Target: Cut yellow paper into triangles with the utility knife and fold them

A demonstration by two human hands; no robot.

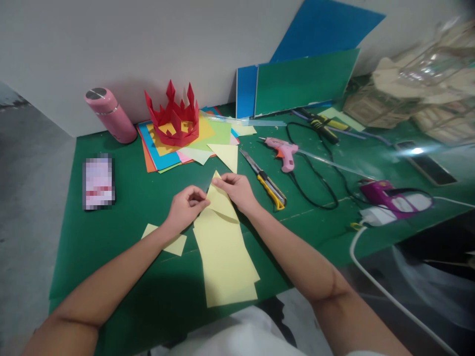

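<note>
Yellow paper (225,259): lies on the green table (141,198), reaching toward its near edge; top folded to a point. Left hand (185,206): pinches the left edge, apparently steadying it. Right hand (237,192): pinches near the tip, presumably holding the fold. Knife (264,180): lies rightward, seemingly leaving working room.

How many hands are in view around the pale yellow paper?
2. The left hand is at the left edge of the pale yellow paper, by its folded top; the right hand pinches that top from the right. I see no sign of others.
</note>
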